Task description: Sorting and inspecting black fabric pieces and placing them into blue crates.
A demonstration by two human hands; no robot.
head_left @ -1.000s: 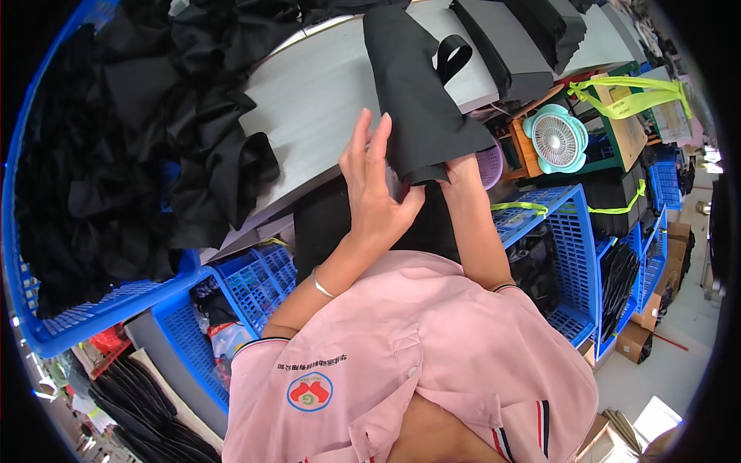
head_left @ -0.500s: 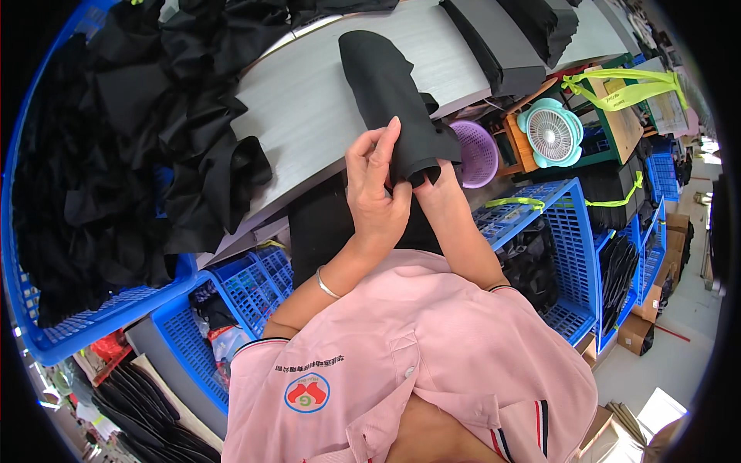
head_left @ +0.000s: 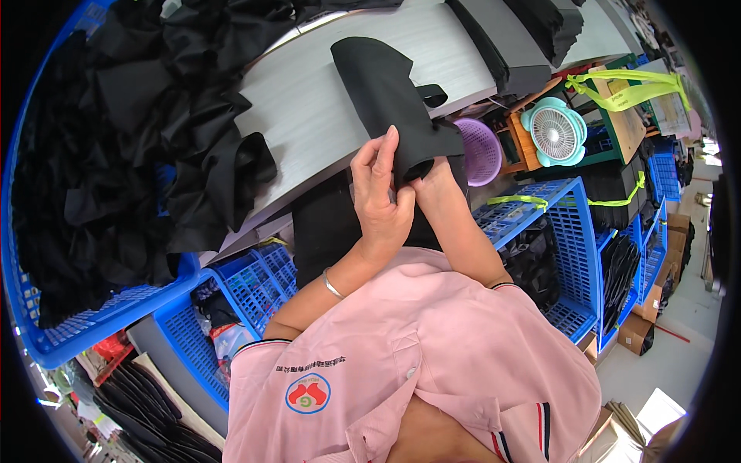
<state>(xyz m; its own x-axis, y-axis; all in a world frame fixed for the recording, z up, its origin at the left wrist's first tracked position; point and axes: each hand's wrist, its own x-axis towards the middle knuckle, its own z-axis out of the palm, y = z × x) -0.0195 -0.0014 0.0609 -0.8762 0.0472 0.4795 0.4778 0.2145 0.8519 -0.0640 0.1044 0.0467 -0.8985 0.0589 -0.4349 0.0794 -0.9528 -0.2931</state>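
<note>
The left hand (head_left: 380,193) is pinching the near edge of a long black fabric piece (head_left: 384,91) between thumb and fingers, index finger standing straight up against the cloth, while the right hand (head_left: 429,171) is gripping the same edge just beside it, mostly hidden under the fold. The fabric piece is lying stretched away from the hands across a pale grey worktable (head_left: 309,108), its near end hanging over the table's front edge. Left of the fabric piece, a heap of loose black cloth pieces (head_left: 147,139) is spilling from a large blue plastic bin (head_left: 85,328). Right of it are sitting a round purple plastic basket (head_left: 478,150) and a small teal desk fan (head_left: 553,131).
</note>
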